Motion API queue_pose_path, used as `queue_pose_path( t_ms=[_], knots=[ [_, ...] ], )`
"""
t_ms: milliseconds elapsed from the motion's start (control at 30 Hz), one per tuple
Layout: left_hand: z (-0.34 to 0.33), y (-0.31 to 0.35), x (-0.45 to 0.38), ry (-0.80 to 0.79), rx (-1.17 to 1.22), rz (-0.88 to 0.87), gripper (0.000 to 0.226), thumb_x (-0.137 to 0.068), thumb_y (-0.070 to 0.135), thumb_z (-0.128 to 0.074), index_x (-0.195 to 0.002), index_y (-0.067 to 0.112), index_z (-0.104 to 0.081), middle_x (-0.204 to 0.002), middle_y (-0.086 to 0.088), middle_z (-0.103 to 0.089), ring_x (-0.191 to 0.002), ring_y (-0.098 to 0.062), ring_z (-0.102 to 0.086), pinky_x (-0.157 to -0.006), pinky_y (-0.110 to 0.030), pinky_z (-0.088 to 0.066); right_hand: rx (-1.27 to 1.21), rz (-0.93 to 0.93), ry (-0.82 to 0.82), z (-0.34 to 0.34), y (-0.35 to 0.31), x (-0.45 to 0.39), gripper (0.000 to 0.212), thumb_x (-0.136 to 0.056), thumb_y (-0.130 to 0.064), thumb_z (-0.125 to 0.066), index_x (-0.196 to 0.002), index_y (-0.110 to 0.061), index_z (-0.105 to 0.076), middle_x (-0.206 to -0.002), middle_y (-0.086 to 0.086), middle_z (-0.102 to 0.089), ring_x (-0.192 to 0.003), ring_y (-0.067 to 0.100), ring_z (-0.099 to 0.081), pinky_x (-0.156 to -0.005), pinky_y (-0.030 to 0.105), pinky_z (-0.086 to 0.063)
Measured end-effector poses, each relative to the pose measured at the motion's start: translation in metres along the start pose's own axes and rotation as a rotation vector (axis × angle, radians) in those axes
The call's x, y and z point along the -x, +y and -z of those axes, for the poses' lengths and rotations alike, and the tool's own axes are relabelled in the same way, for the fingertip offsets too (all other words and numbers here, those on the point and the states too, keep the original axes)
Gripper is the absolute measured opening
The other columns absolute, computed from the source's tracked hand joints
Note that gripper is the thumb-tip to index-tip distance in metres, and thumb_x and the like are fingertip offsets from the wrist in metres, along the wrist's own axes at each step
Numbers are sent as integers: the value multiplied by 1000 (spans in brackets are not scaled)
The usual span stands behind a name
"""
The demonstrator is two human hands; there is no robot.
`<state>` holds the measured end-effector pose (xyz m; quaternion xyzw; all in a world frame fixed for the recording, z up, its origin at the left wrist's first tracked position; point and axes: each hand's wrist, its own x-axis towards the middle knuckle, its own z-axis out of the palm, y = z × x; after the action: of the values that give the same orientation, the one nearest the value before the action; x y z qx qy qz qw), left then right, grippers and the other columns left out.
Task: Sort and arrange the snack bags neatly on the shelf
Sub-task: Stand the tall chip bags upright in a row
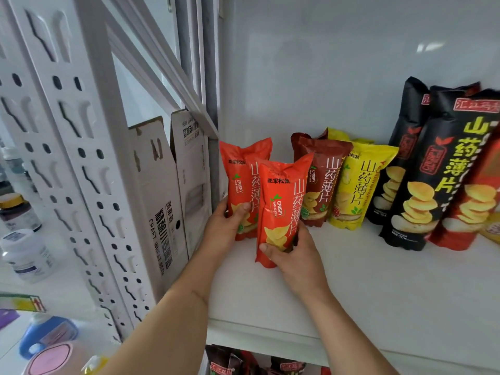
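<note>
shelf point(378, 293): plain white
standing on it: 2 orange bags point(278, 209), maroon bag point(319, 180), yellow bag point(357, 188), black bags point(433, 171)

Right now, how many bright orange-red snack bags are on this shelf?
2. The front orange-red bag is in the right hand; the rear orange-red bag is in the left hand, nearest the shelf's left end. More may be hidden behind them.

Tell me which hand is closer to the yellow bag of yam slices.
Right. The right hand grips the front orange-red bag, with a dark red bag between it and the yellow bag. The left hand holds the rear orange-red bag, farther left.
</note>
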<state>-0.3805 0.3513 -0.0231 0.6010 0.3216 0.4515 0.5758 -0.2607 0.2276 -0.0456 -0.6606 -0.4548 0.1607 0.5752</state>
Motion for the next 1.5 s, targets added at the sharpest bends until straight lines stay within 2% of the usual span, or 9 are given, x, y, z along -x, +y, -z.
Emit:
queue_pose_path(
  t_ms=[100, 200, 300, 500, 600, 733, 967, 1067, 1500],
  knots=[
    [-8, 7, 3, -85, -59, 8, 95, -65, 77, -69, -147, 34, -45, -140, 8, -59, -121, -10, -61, -103, -35, -51, 34, -13, 28, 6, 4, 4, 86, -62, -57, -80, -136, -43, -40, -128, -14, -56, -119, 8, -54, -98, 37, -50],
    [-10, 12, 9, -44, -40, -47, 143, -38, 102, -55, -158, 38, -16, -151, 15, -30, -141, -4, -28, -108, -31, -31, 84, -29, 43, 5, 7, 6, 97, -56, -72, -75, -140, -43, -36, -130, -16, -54, -121, 9, -53, -98, 42, -51],
    [-11, 19, 22, -70, -98, -186, 154, -31, 106, -49, -160, 36, -1, -163, 11, -13, -144, 1, -16, -110, -29, -27, 121, -31, 17, 3, 7, 6, 108, -53, -81, -72, -144, -44, -30, -133, -17, -52, -124, 10, -51, -99, 43, -50],
    [-28, 23, 29, -177, -141, -267, 128, -43, 87, -75, -148, 52, -10, -159, 14, -27, -141, 1, -38, -113, -34, -41, 155, -40, -57, 2, 14, 1, 90, -59, -64, -77, -138, -48, -38, -124, -17, -59, -114, 10, -58, -92, 41, -54],
    [-33, 19, 19, -136, -136, -220, 132, -49, 63, -84, -157, 38, -11, -155, 8, -38, -134, -6, -50, -108, -41, -49, 204, -33, -30, 2, 8, -1, 93, -59, -61, -78, -141, -40, -39, -124, -11, -57, -113, 13, -56, -94, 39, -52],
    [-35, 21, 6, -149, -94, -204, 103, -53, 50, -84, -139, 49, -28, -131, 21, -54, -110, 6, -64, -83, -20, -58, 271, -33, -7, 0, 4, -9, 97, -63, -59, -79, -144, -31, -35, -126, -6, -54, -114, 16, -53, -95, 40, -50],
    [-30, 20, -19, -176, -114, -131, 124, -42, 73, -87, -145, 49, -22, -137, 14, -54, -117, -6, -64, -92, -29, -58, 257, -77, -36, -7, 12, -23, 87, -65, -59, -77, -140, -32, -41, -124, -7, -56, -113, 15, -55, -95, 41, -51],
    [-29, 19, -32, -192, -148, -121, 136, -39, 79, -83, -152, 44, -18, -133, 21, -52, -111, 3, -63, -84, -22, -57, 281, -96, -12, -14, 10, -34, 85, -68, -57, -76, -140, -30, -40, -124, -6, -56, -114, 18, -55, -94, 42, -52],
    [-30, 6, -102, -267, -125, -68, 136, -40, 81, -82, -154, 38, -23, -145, 8, -52, -121, -9, -60, -94, -30, -55, 319, -164, 121, -41, 13, -88, 80, -79, -38, -78, -145, -19, -37, -131, 5, -52, -121, 24, -50, -100, 41, -48]
  ],
)
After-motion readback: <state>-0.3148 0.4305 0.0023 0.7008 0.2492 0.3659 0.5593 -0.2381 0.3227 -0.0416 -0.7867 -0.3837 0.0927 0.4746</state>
